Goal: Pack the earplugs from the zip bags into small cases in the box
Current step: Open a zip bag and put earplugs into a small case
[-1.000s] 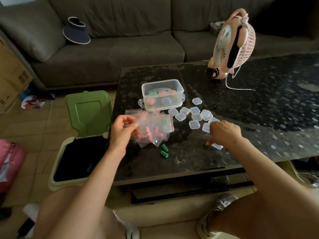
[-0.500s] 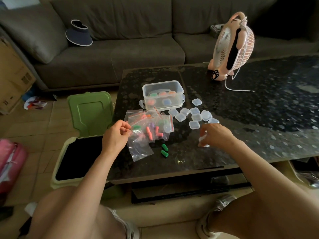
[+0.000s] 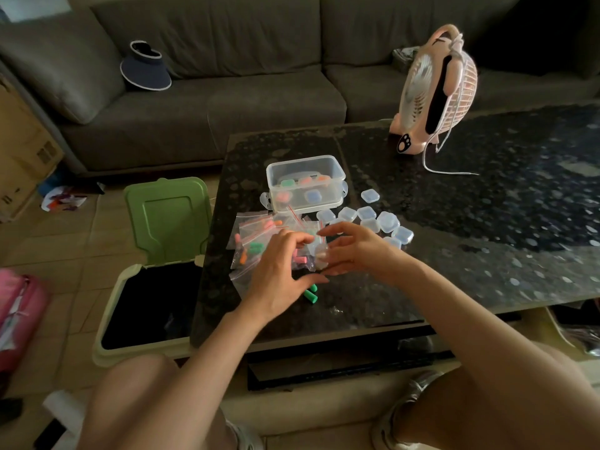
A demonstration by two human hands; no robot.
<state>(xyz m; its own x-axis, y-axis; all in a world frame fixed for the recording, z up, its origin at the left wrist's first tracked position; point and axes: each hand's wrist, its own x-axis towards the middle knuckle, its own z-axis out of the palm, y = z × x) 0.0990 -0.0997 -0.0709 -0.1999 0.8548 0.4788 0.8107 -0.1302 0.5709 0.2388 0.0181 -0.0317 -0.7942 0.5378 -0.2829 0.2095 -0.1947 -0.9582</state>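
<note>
**A:** How far along is the packing?

**B:** Early, I'd judge. The box (image 3: 300, 161) stands on the table (image 3: 454, 222) just beyond the hands, and as far as I can see it holds 5 filled cases (image 3: 313, 196), tinted green, pink, orange and blue.

**A:** And what's left?

**B:** Plenty. Roughly 9 empty cases (image 3: 388, 221) lie just right of the box. The zip bags (image 3: 256, 245) sit in a heap near and left of it, with pink, orange and green plugs showing inside. 2 green earplugs (image 3: 311, 295) lie loose on the table, nearest the person.

**A:** What are the hands doing?

**B:** The right hand (image 3: 354, 251) holds 1 clear case (image 3: 321, 254) in curled fingertips, just above the heap. The left hand (image 3: 279, 274) is right beside it, fingers bent toward the case and thumb stretched out. I can't tell whether it pinches anything.

**A:** So which step is this?

**B:** Probably opening that case for the 2 loose plugs. It looks unfilled.
</note>
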